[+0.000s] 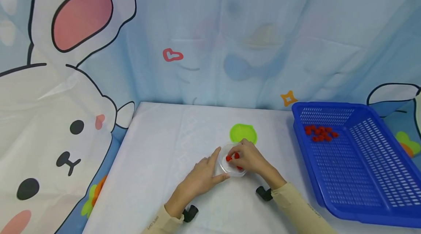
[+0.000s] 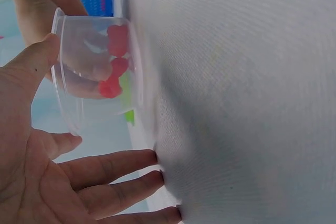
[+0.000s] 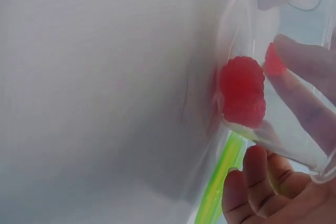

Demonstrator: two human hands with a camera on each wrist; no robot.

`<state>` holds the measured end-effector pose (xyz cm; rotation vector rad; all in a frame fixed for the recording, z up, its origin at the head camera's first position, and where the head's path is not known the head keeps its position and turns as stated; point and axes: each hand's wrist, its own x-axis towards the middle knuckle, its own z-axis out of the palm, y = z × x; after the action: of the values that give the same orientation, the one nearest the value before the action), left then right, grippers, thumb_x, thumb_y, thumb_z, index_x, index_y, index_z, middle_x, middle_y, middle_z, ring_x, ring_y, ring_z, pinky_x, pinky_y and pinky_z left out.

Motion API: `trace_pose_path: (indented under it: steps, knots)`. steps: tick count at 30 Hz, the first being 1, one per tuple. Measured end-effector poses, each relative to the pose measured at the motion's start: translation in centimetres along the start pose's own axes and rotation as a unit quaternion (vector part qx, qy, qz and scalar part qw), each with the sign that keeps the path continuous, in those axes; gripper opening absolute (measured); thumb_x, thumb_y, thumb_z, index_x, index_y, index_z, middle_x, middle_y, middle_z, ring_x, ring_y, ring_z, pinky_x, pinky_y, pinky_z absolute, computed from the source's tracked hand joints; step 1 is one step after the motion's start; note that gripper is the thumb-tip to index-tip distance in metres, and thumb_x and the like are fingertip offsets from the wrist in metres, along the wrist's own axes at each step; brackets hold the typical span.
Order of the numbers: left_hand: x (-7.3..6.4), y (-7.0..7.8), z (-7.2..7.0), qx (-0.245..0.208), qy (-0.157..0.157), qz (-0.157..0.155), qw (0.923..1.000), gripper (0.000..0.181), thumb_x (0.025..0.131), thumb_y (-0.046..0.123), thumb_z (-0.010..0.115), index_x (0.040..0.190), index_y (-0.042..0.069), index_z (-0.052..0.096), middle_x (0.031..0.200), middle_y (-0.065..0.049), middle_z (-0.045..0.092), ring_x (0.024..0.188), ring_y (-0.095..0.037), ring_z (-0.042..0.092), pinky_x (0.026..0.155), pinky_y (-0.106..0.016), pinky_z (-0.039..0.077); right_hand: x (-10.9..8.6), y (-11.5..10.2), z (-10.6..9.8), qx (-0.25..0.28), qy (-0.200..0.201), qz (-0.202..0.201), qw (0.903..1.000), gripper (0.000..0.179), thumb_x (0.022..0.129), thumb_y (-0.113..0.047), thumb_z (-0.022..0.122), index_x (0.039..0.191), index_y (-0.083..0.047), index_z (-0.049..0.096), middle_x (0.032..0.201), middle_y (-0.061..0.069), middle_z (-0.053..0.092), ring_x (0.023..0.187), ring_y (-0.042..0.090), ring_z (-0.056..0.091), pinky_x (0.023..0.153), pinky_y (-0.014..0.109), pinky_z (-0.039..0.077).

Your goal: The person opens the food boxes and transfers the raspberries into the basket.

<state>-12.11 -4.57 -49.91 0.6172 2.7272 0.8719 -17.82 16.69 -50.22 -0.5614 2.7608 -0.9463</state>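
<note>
A clear plastic cup (image 1: 224, 166) stands on the white table, with several red raspberries in it. My left hand (image 1: 203, 175) holds the cup by its rim, thumb on the near side and index finger on the far left. Its other fingers (image 2: 123, 169) stretch down to the cloth. Inside the cup, my right hand (image 1: 248, 157) pinches a small raspberry (image 3: 274, 60) between thumb and finger. More raspberries (image 3: 243, 92) lie at the cup's bottom, seen through its wall. Just behind the cup lies a lime-green round lid (image 1: 243, 133).
A large blue plastic basket (image 1: 358, 193) stands at the right, with a cluster of raspberries (image 1: 320, 134) in its far left part. A light blue printed curtain (image 1: 204, 18) hangs behind the table. Black wrist mounts (image 1: 264, 193) sit below both hands.
</note>
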Motion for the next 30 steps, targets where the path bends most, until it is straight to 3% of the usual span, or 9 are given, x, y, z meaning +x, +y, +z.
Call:
trace_pose_path:
  steps: [8,17,21,30]
  knots:
    - [0.1,-0.2,0.0,0.006,0.003,0.007,1.0,0.091,0.093,0.056,0.064,0.159,0.009,0.023,0.129,-0.021,0.059,0.108,-0.031,0.061,0.089,-0.044,0.052,-0.7,0.4,-0.9,0.039,0.047,-0.018,0.998,0.012,0.08,-0.01,0.084,0.09,-0.015,0.08,0.099,0.007,0.056,0.098,0.027,0.047,0.073,0.036,0.045]
    - [0.2,-0.1,0.0,0.0,0.0,0.003,1.0,0.091,0.092,0.054,0.066,0.159,0.009,0.023,0.132,-0.022,0.058,0.113,-0.034,0.06,0.092,-0.046,0.051,-1.7,0.9,-1.9,0.069,0.084,-0.021,0.9938,0.014,0.082,-0.014,0.084,0.095,-0.015,0.081,0.1,0.011,0.054,0.096,0.028,0.046,0.074,0.039,0.042]
    - [0.2,-0.1,0.1,-0.006,-0.002,-0.005,1.0,0.092,0.093,0.055,0.064,0.16,0.01,0.021,0.134,-0.023,0.056,0.116,-0.035,0.059,0.093,-0.049,0.051,-2.0,0.9,-2.8,0.066,0.088,-0.016,0.9938,0.015,0.083,-0.015,0.082,0.099,-0.014,0.08,0.098,0.014,0.057,0.091,0.03,0.049,0.072,0.038,0.041]
    - [0.2,-0.1,0.2,-0.014,0.003,-0.006,0.9999,0.092,0.092,0.054,0.067,0.159,0.01,0.023,0.132,-0.023,0.058,0.113,-0.034,0.06,0.091,-0.049,0.052,-3.1,-0.1,-5.9,0.034,0.102,-0.005,0.9942,0.019,0.086,-0.017,0.081,0.104,-0.012,0.078,0.089,0.004,0.059,0.079,0.021,0.05,0.063,0.033,0.043]
